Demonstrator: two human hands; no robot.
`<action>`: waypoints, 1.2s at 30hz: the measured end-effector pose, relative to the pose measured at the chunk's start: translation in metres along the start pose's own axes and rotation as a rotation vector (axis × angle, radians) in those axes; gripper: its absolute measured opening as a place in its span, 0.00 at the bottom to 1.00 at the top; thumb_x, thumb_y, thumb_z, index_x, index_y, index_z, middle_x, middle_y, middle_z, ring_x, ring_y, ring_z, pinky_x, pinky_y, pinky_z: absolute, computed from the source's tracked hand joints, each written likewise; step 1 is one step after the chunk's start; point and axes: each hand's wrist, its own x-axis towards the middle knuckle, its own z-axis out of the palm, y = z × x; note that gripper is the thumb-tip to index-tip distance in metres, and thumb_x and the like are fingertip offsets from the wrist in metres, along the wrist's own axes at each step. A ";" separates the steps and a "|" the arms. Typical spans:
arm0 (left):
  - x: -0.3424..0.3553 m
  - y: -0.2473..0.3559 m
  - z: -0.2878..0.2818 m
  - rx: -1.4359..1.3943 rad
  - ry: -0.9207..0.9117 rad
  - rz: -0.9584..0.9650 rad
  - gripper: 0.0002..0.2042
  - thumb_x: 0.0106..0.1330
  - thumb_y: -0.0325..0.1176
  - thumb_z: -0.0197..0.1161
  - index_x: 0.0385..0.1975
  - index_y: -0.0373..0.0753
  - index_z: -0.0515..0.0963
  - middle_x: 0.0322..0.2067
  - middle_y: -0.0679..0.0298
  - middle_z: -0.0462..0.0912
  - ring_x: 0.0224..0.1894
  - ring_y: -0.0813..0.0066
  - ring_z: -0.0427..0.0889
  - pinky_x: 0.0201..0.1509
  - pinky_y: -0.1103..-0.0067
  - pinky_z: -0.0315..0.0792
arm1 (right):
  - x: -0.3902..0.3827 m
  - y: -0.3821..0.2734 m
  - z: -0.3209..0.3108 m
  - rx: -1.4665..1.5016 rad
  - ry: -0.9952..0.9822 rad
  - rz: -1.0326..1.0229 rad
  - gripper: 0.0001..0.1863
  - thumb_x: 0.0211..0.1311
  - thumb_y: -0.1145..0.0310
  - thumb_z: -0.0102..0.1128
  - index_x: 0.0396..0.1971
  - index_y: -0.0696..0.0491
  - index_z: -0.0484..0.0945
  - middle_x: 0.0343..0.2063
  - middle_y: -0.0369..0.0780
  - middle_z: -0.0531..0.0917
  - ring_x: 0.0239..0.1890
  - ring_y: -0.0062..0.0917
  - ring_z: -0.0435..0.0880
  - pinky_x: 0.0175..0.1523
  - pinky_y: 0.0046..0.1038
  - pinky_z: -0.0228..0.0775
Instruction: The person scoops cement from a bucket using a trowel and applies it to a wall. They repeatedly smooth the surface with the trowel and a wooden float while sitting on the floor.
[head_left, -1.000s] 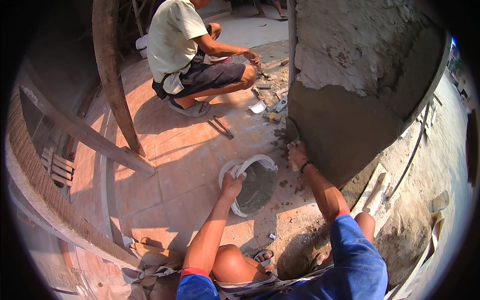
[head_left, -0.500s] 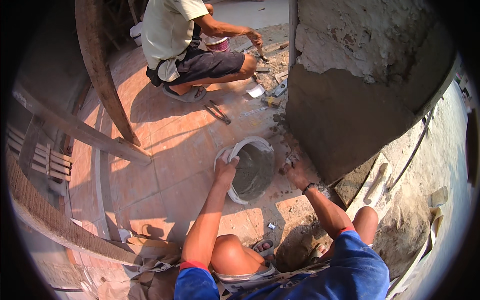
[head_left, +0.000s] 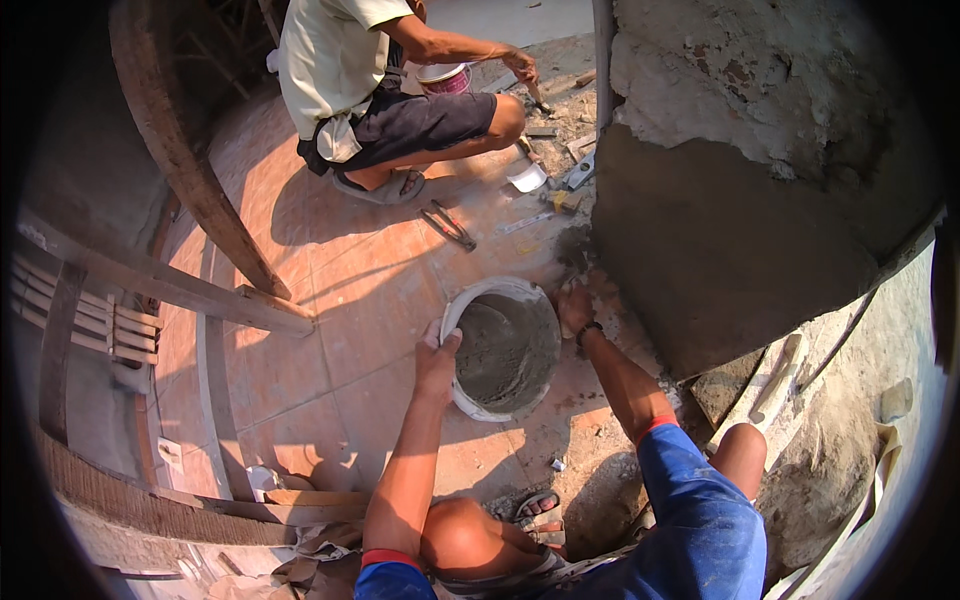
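A white bucket point(head_left: 450, 318) of wet grey mortar point(head_left: 495, 350) stands on the tiled floor in front of me. My left hand point(head_left: 436, 362) is closed on the left side of its rim, thumb toward the inside. Just beyond the right side of the bucket is my right hand point(head_left: 575, 308), its fingers curled; what they hold, if anything, I cannot make out. Close ahead of that hand lies a dark wet smear point(head_left: 573, 250), beside the foot of a wall partly coated in smooth grey mortar point(head_left: 700, 240).
A co-worker point(head_left: 400, 110) squats at the far left, holding a handled tool. Pincers point(head_left: 447, 225), a white scoop-like piece point(head_left: 527, 177) and a spirit level point(head_left: 580, 170) lie on the floor. Wooden posts point(head_left: 190, 160) and beams stand at left. A float point(head_left: 778, 380) rests at right.
My right hand has shifted slightly forward and left, nearer the bucket's rim. The bucket looks more upright, with more mortar showing; my left hand stays on its rim.
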 end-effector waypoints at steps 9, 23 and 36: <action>0.009 -0.004 -0.006 -0.052 -0.021 -0.022 0.19 0.69 0.27 0.55 0.59 0.31 0.68 0.49 0.58 0.78 0.51 0.72 0.76 0.57 0.76 0.68 | 0.006 0.016 0.028 0.141 0.330 -0.001 0.21 0.55 0.66 0.61 0.45 0.64 0.73 0.40 0.58 0.81 0.46 0.51 0.80 0.50 0.42 0.71; 0.001 -0.001 0.003 0.046 -0.002 0.067 0.14 0.69 0.25 0.55 0.53 0.31 0.72 0.43 0.60 0.80 0.45 0.75 0.76 0.53 0.77 0.69 | -0.065 0.057 -0.044 -0.023 0.133 -0.112 0.15 0.57 0.68 0.59 0.39 0.63 0.74 0.28 0.54 0.81 0.36 0.48 0.83 0.40 0.42 0.73; 0.000 -0.009 0.003 0.092 -0.060 0.073 0.17 0.70 0.26 0.54 0.58 0.33 0.70 0.48 0.59 0.79 0.50 0.73 0.75 0.57 0.77 0.67 | -0.058 0.042 -0.033 -0.061 0.317 -0.278 0.15 0.60 0.65 0.58 0.39 0.62 0.74 0.35 0.58 0.80 0.42 0.54 0.79 0.45 0.46 0.70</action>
